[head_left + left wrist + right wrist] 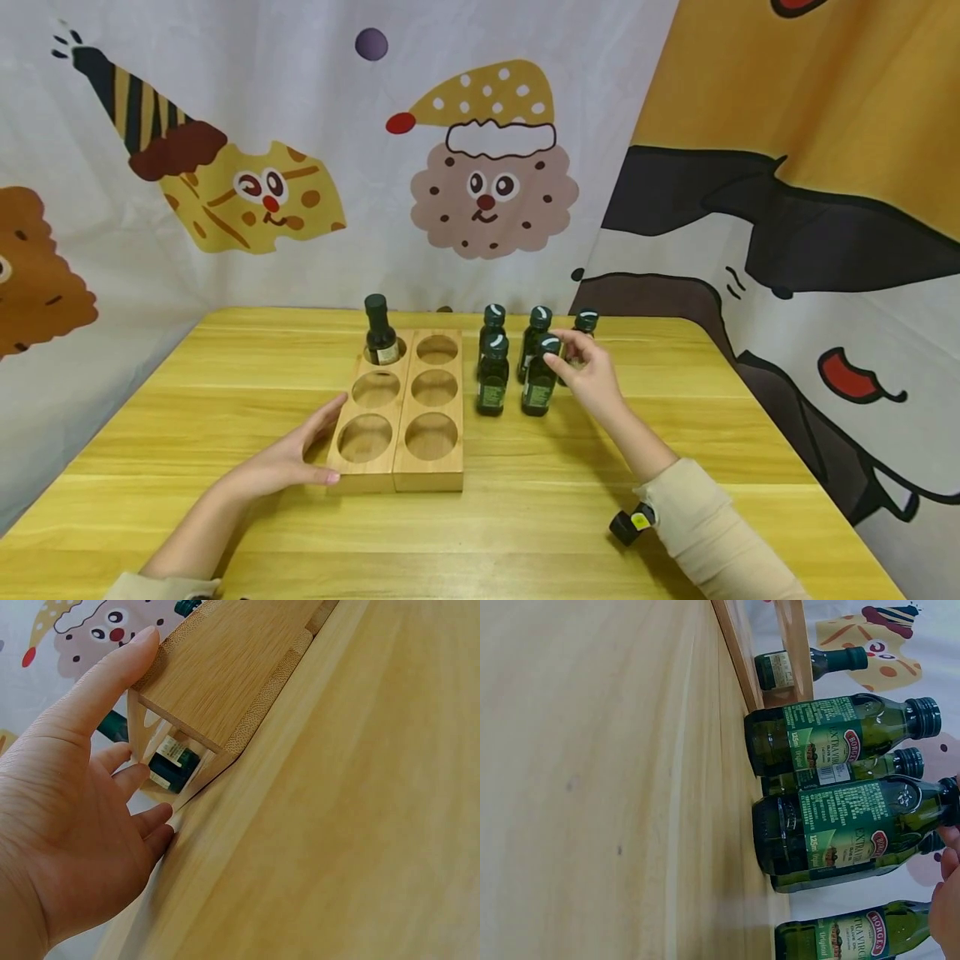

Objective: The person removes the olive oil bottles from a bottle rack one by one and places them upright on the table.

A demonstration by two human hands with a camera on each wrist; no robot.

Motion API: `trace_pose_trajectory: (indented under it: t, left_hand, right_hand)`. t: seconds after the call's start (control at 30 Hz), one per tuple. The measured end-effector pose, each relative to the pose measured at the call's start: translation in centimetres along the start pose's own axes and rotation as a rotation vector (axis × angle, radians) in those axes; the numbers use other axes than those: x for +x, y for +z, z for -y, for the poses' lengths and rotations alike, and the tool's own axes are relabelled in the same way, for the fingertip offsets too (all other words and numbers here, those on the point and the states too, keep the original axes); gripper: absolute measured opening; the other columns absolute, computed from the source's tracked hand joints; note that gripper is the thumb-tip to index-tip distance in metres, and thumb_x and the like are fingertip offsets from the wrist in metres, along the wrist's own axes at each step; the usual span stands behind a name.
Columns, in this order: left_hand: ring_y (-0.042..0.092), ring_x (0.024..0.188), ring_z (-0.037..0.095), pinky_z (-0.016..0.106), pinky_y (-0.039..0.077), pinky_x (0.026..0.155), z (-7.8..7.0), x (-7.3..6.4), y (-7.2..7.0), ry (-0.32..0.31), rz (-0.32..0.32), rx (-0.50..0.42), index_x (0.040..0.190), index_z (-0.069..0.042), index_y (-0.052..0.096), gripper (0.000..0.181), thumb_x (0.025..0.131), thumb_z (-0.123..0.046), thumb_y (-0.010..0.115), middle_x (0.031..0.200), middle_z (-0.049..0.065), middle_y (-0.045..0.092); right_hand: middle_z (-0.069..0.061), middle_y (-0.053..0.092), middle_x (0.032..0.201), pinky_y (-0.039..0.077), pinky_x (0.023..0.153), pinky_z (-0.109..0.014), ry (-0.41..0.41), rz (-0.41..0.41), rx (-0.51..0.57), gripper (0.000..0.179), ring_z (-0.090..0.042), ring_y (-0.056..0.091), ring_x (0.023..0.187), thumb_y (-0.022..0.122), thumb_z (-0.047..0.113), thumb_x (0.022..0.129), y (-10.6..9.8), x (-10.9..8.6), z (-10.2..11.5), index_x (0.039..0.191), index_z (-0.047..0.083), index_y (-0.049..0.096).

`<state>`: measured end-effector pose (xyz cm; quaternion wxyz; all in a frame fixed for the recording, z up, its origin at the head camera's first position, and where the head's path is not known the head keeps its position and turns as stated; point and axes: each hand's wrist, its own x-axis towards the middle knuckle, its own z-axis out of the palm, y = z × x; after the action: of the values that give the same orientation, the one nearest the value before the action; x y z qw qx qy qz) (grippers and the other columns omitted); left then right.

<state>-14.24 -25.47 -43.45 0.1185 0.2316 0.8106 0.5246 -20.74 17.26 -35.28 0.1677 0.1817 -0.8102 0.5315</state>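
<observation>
A wooden rack (428,482) with two rows of round holes lies before me. One slim dark bottle (382,340) stands in its far left hole. My left hand (288,457) rests against the rack's left side, thumb at the near corner and fingers spread along the side. To the right of the rack, my right hand (594,382) pinches the cap of a green olive oil bottle (539,387), which stands upright at the front of a group. In the right wrist view, this bottle's label (845,829) is plain, but most of the hand is cut off.
Beside the held bottle stands another front bottle (492,385). Behind them are more olive oil bottles (493,317), partly hidden, one of them behind my right hand. A patterned cloth (300,100) hangs along the far edge of the wooden table (525,542).
</observation>
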Motion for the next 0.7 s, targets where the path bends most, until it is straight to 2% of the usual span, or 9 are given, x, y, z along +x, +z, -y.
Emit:
trace_pose_trajectory:
  t: [0.13, 0.27, 0.37, 0.5, 0.7]
  left_hand:
    - [0.009, 0.136, 0.053, 0.068, 0.008, 0.105, -0.1, 0.0, 0.0, -0.001, 0.001, -0.003, 0.154, -0.006, 0.004, 0.105, 0.079, -0.014, 0.077, 0.156, 0.027, 0.001]
    - [0.008, 0.136, 0.053, 0.068, 0.008, 0.105, -0.1, -0.1, 0.0, -0.001, 0.002, -0.009, 0.154, -0.006, 0.003, 0.105, 0.079, -0.014, 0.077, 0.156, 0.027, 0.001]
    - [0.008, 0.136, 0.053, 0.068, 0.008, 0.105, 0.0, 0.0, 0.1, -0.004, 0.003, -0.008, 0.154, -0.008, 0.003, 0.105, 0.079, -0.014, 0.077, 0.156, 0.026, 0.000]
    - [0.008, 0.136, 0.053, 0.068, 0.008, 0.105, 0.0, 0.0, 0.1, -0.006, 0.003, -0.011, 0.154, -0.007, 0.003, 0.105, 0.079, -0.014, 0.077, 0.156, 0.027, 0.000]
    - [0.007, 0.136, 0.053, 0.069, 0.007, 0.104, 0.0, -0.1, 0.0, -0.011, 0.008, -0.025, 0.154, -0.008, 0.003, 0.104, 0.080, -0.014, 0.076, 0.155, 0.027, 0.000]
  right_hand:
    - [-0.014, 0.048, 0.086, 0.035, 0.063, -0.032, -0.050, -0.013, -0.059, 0.036, -0.024, 0.040, 0.079, 0.071, 0.002, 0.085, -0.1, -0.1, 0.4, 0.118, -0.007, 0.061]
    - [-0.014, 0.055, 0.096, 0.033, 0.062, -0.029, -0.126, -0.045, -0.093, 0.038, -0.016, 0.040, 0.081, 0.071, 0.002, 0.085, -0.1, 0.1, 1.1, 0.120, -0.006, 0.060]
    - [-0.018, 0.060, 0.107, 0.031, 0.063, -0.027, -0.175, -0.076, -0.103, 0.040, -0.020, 0.042, 0.083, 0.072, 0.002, 0.084, 0.2, 0.8, 0.9, 0.122, -0.004, 0.060]
    - [-0.019, 0.061, 0.111, 0.030, 0.067, -0.034, -0.217, -0.077, -0.058, 0.043, -0.031, 0.044, 0.085, 0.074, 0.004, 0.083, 1.0, 2.0, 0.6, 0.124, 0.003, 0.062]
    - [-0.006, 0.062, 0.109, 0.032, 0.068, -0.040, -0.241, -0.043, -0.001, 0.042, -0.029, 0.044, 0.086, 0.075, 0.009, 0.084, 3.0, 3.0, 3.0, 0.124, 0.009, 0.063]
